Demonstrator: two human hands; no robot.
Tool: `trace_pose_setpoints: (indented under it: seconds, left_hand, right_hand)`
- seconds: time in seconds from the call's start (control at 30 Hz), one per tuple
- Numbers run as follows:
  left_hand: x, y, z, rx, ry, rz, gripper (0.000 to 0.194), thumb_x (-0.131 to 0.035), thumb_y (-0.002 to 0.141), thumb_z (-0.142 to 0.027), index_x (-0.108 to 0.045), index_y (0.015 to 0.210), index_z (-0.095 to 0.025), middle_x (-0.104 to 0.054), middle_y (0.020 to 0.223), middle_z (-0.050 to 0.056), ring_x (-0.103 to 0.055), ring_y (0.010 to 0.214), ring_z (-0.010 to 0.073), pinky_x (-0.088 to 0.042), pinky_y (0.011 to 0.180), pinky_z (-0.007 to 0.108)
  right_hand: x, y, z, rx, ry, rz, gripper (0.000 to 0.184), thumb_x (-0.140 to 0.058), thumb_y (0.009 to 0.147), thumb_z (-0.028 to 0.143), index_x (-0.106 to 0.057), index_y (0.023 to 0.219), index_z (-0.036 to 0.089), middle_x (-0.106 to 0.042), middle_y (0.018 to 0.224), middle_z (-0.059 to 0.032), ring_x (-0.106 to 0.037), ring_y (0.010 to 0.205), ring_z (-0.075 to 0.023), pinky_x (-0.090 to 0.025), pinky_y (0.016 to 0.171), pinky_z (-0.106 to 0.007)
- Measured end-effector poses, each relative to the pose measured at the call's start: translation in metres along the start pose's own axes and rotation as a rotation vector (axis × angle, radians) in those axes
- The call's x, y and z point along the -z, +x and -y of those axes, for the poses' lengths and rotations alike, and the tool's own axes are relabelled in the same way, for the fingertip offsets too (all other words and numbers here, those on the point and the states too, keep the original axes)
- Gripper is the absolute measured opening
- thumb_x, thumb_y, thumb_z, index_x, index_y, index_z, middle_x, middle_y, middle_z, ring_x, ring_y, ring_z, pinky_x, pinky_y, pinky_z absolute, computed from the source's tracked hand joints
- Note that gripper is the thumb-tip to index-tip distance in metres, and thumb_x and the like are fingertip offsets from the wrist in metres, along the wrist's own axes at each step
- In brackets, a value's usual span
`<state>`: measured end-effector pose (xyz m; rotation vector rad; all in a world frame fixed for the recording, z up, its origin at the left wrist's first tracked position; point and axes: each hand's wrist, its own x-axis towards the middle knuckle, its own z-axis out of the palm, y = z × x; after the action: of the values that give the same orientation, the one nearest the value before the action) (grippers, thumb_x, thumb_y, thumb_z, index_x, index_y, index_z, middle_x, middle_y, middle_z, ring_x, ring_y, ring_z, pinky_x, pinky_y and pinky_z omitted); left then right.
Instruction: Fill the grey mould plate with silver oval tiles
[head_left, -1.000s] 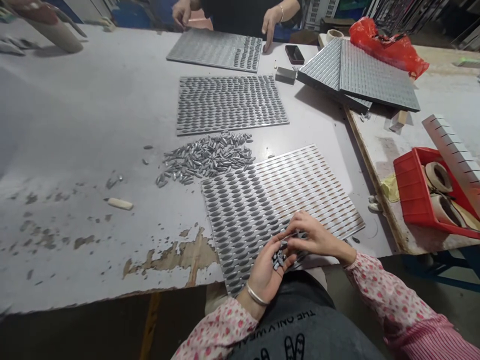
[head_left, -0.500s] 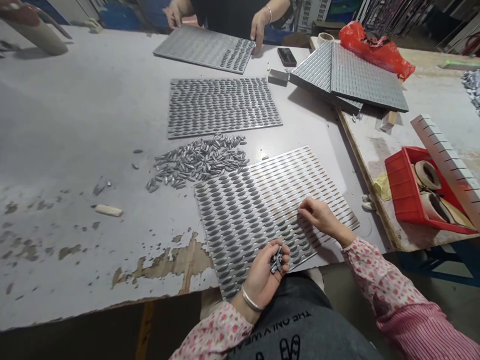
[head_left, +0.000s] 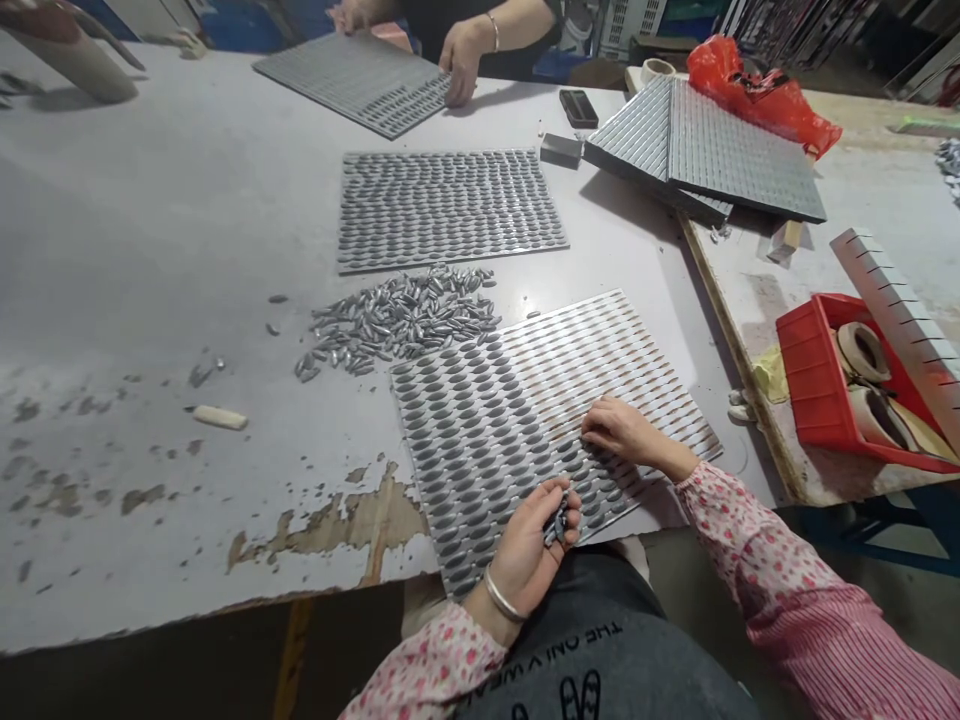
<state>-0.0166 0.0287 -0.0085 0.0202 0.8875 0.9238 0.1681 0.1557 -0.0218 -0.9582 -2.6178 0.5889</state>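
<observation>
In front of me a metallic tray-like board (head_left: 592,350) lies aslant on the table. Its left part and near edge carry rows of grey oval pieces; the rest shows bare slots. My left hand (head_left: 529,540), with a bangle at the wrist, is cupped round several small grey oval pieces (head_left: 557,522) above the board's near edge. Over the board, at the border of filled and bare slots, my right hand (head_left: 619,430) has its fingertips pinched and pointing down. What they hold, if anything, is hidden. Beyond the board lies a heap of loose oval pieces (head_left: 405,315).
A filled board (head_left: 450,210) lies past the heap. Across the table a co-worker's hands (head_left: 466,60) hold another board (head_left: 352,80). Stacked boards (head_left: 742,150), a red bag (head_left: 757,95) and a red bin (head_left: 814,380) are on the right. A white-handled tool (head_left: 219,416) lies left.
My right hand has shifted slightly left and down over the board. My left hand stays put, its fingers a little more closed. The co-worker's board has moved left and turned.
</observation>
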Motion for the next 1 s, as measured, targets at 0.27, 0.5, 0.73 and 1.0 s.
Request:
trace_pose_setpoints:
  seconds: [0.27, 0.5, 0.73, 1.0]
  left_hand:
    - [-0.003, 0.001, 0.001, -0.028, -0.042, -0.071, 0.01, -0.063, 0.077, -0.014, -0.059, 0.086, -0.014, -0.064, 0.082, 0.005, -0.058, 0.063, 0.0071, -0.046, 0.053, 0.016]
    - [-0.005, -0.001, -0.001, -0.087, -0.035, -0.107, 0.012, -0.063, 0.078, -0.019, -0.059, 0.088, -0.015, -0.066, 0.083, 0.005, -0.061, 0.063, 0.0088, -0.048, 0.051, 0.017]
    - [-0.003, 0.001, 0.002, -0.151, 0.008, -0.13, 0.025, -0.077, 0.064, -0.023, -0.057, 0.079, -0.015, -0.061, 0.073, -0.001, -0.06, 0.065, 0.0085, -0.047, 0.051, 0.016]
    - [-0.006, -0.003, -0.001, -0.178, 0.005, -0.118, 0.027, -0.079, 0.06, -0.021, -0.061, 0.08, -0.014, -0.06, 0.067, -0.001, -0.055, 0.058, 0.0064, -0.045, 0.048, 0.015]
  right_hand:
    - [-0.009, -0.003, -0.003, -0.037, -0.003, -0.096, 0.017, -0.052, 0.089, 0.028, -0.059, 0.078, 0.017, -0.056, 0.079, -0.0055, -0.049, 0.079, -0.0188, -0.04, 0.073, -0.031]
    - [-0.004, -0.008, 0.034, -0.005, 0.255, -0.077, 0.021, -0.052, 0.089, 0.038, -0.06, 0.084, 0.019, -0.056, 0.081, -0.0052, -0.051, 0.081, -0.0184, -0.042, 0.074, -0.031]
    - [-0.002, -0.009, 0.066, 0.014, 0.323, -0.033, 0.018, -0.054, 0.089, 0.034, -0.058, 0.08, 0.018, -0.056, 0.078, -0.0038, -0.052, 0.079, -0.0162, -0.042, 0.07, -0.028]
    - [-0.008, -0.013, 0.068, -0.155, 0.571, -0.091, 0.02, -0.055, 0.087, 0.037, -0.058, 0.089, 0.018, -0.057, 0.078, -0.0023, -0.054, 0.072, -0.0131, -0.045, 0.063, -0.024]
